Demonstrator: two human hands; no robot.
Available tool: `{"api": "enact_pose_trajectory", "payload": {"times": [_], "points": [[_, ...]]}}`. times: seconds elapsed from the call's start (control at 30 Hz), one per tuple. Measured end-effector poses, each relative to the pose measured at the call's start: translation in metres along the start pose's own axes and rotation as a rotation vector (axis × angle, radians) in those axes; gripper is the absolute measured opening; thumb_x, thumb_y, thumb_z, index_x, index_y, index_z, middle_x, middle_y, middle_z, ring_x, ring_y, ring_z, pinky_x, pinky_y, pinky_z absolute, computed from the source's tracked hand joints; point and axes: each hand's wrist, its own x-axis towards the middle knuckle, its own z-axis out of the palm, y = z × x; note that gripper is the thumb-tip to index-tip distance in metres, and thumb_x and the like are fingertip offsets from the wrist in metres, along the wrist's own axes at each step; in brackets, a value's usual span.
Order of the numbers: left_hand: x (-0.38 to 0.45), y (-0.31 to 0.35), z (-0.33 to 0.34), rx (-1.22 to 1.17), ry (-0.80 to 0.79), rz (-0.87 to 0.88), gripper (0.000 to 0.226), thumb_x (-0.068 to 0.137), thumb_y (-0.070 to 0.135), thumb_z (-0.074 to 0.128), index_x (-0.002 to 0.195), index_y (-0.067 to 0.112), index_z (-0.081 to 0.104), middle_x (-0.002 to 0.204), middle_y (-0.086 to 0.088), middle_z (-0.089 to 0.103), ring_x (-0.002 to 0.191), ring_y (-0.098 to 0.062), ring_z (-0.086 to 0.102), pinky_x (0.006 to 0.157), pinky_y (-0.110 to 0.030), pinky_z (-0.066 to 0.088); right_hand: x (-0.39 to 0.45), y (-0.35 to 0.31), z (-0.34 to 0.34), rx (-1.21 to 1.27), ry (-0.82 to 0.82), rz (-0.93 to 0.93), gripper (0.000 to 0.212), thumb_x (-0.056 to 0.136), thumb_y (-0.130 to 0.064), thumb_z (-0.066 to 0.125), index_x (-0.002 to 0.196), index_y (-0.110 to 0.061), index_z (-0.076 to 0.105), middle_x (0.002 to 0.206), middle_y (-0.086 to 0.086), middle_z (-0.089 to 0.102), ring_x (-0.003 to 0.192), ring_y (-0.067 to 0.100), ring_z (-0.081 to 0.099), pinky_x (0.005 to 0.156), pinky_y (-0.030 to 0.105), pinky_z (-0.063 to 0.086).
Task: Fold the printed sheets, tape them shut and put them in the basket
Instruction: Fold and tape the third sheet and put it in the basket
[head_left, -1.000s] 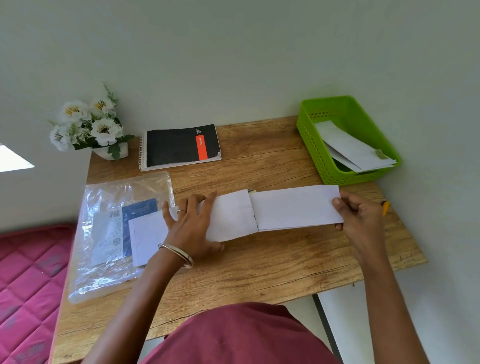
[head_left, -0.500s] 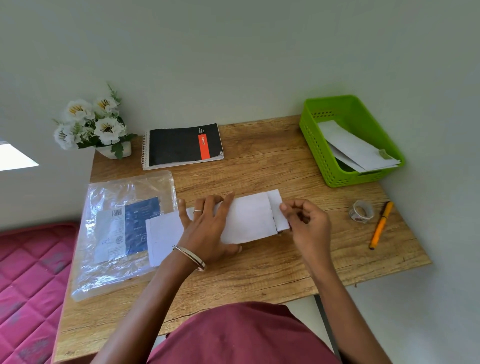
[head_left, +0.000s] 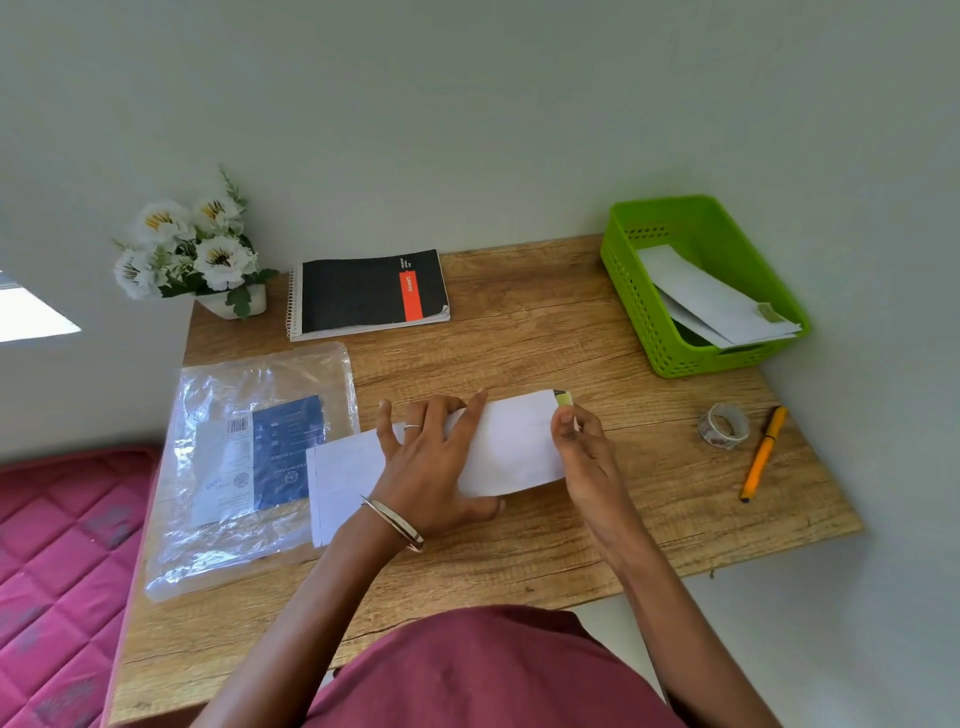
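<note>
A folded white sheet (head_left: 511, 447) lies across the middle of the wooden table (head_left: 545, 551). My left hand (head_left: 431, 462) presses flat on its left half with fingers spread. My right hand (head_left: 576, 441) pinches the sheet's right edge, where a small green piece of tape (head_left: 563, 398) sticks at the top corner. A second white sheet (head_left: 340, 483) lies under the left end. The green basket (head_left: 631, 306) stands at the far right and holds folded sheets (head_left: 711, 301). A tape roll (head_left: 723, 425) rests to the right of my hands.
An orange pen (head_left: 762, 453) lies beside the tape roll near the right edge. A clear plastic bag (head_left: 244, 457) with printed inserts covers the left of the table. A black spiral notebook (head_left: 366, 293) and a pot of white flowers (head_left: 197, 254) stand at the back.
My right hand folded the sheet's long right part over to the left, so the sheet is now about half its earlier length. The left hand stayed pressing on it.
</note>
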Motion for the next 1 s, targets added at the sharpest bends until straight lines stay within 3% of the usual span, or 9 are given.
{"api": "enact_pose_trajectory", "payload": {"times": [0.13,0.27,0.4,0.57,0.67,0.87,1.0], "points": [[0.0,-0.002,0.001,0.023,-0.01,-0.005,0.115,0.051,0.079,0.034,0.146,0.028,-0.007,0.137,-0.004,0.021,0.133,-0.026,0.017,0.106,-0.058,-0.015,-0.003,-0.013,-0.007,0.104,-0.063,0.003,0.045,0.085,-0.066,0.04,0.111,-0.034,0.059,0.11,-0.014,0.062,0.109,-0.005,0.056,0.086,0.012,0.043],[-0.001,-0.004,0.004,0.068,-0.017,0.003,0.119,0.051,0.08,0.036,0.144,0.026,-0.016,0.14,-0.007,0.017,0.133,-0.029,0.012,0.107,-0.06,-0.014,-0.003,-0.02,-0.012,0.344,-0.004,-0.06,0.051,0.09,-0.056,0.04,0.104,-0.016,0.067,0.103,0.006,0.072,0.095,0.018,0.067,0.077,0.033,0.053],[-0.003,-0.005,0.005,0.08,-0.008,-0.001,0.121,0.051,0.08,0.036,0.144,0.024,-0.017,0.141,-0.007,0.016,0.134,-0.029,0.013,0.107,-0.06,-0.012,-0.003,-0.018,-0.02,0.512,0.061,0.008,0.035,0.097,-0.04,0.042,0.108,-0.012,0.059,0.097,0.015,0.072,0.073,0.02,0.065,0.058,0.029,0.05],[-0.003,-0.006,0.006,0.087,-0.001,0.016,0.121,0.051,0.078,0.04,0.145,0.023,-0.015,0.139,-0.007,0.016,0.13,-0.028,0.012,0.108,-0.06,-0.008,-0.004,-0.009,-0.022,0.457,0.017,0.074,0.016,0.084,-0.013,0.067,0.097,-0.006,0.066,0.088,0.01,0.073,0.075,0.018,0.066,0.054,0.026,0.052],[-0.004,-0.005,0.007,0.091,0.011,0.035,0.121,0.05,0.077,0.043,0.146,0.023,-0.009,0.137,-0.008,0.021,0.129,-0.03,0.017,0.108,-0.06,-0.008,-0.004,-0.006,-0.019,0.406,0.007,0.081,0.021,0.076,-0.005,0.074,0.096,-0.004,0.067,0.083,0.009,0.073,0.078,0.018,0.067,0.058,0.026,0.052],[-0.005,-0.002,0.009,0.139,-0.017,0.048,0.113,0.054,0.076,0.034,0.144,0.028,-0.015,0.143,-0.004,0.016,0.134,-0.027,0.012,0.107,-0.061,-0.011,0.0,-0.005,-0.016,0.379,0.066,0.082,0.031,0.072,0.003,0.076,0.099,-0.006,0.064,0.076,0.008,0.071,0.072,0.016,0.068,0.06,0.028,0.054],[-0.005,-0.002,0.014,0.118,0.078,0.089,0.106,0.057,0.074,0.043,0.146,0.028,0.007,0.145,-0.007,0.028,0.134,-0.031,0.024,0.106,-0.062,-0.01,0.002,-0.007,-0.016,0.405,0.079,0.11,0.027,0.072,0.003,0.075,0.096,-0.004,0.066,0.083,0.012,0.071,0.075,0.019,0.067,0.058,0.026,0.053]]}}
